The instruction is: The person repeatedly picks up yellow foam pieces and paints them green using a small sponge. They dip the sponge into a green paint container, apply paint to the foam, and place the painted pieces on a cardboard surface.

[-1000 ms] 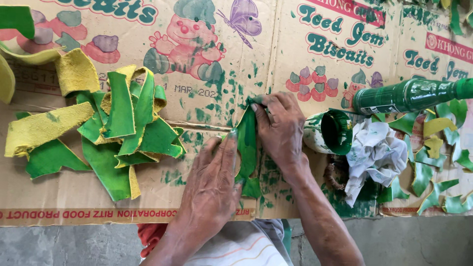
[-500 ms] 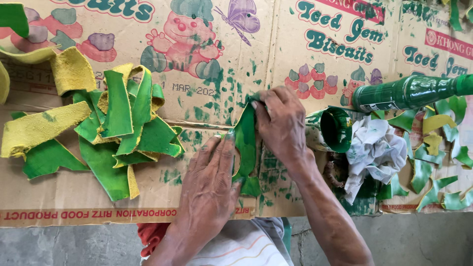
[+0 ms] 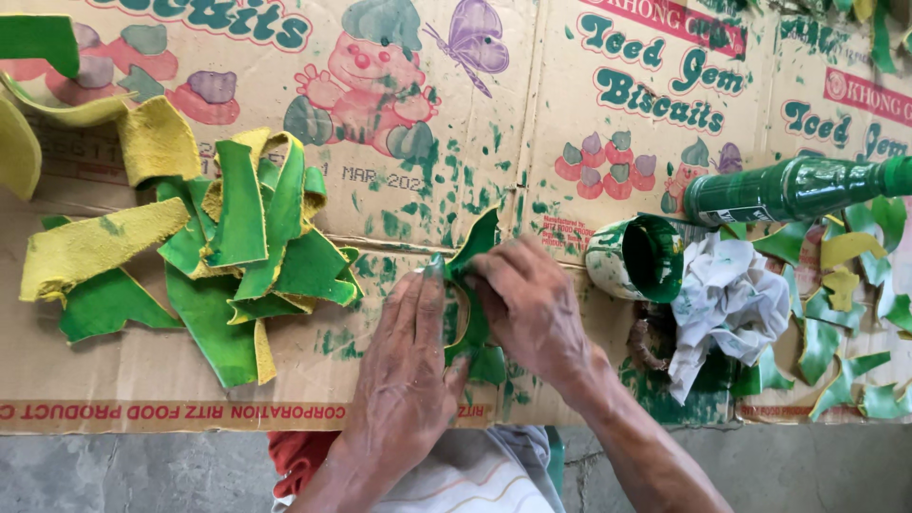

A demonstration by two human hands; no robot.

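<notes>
Cardboard sheet (image 3: 142, 366): covers your bench, catching green stains | strip pile (image 3: 228, 256): at 9 o'clock, finished pieces set apart | green bottle (image 3: 788, 190): at 2 o'clock, lying flat | paint cup (image 3: 635, 258): tipped beside the rag (image 3: 727, 309) | left hand (image 3: 407, 375): fingers together, pinning the green strip (image 3: 475, 249) flat, centre | right hand (image 3: 534, 309): fingers pressed on it.

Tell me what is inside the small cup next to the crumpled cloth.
The cup lies tipped on its side, its inside coated with dark green paint. Its bottom sits in shadow, so how much paint remains cannot be told. The white cloth lies beside it.
</notes>
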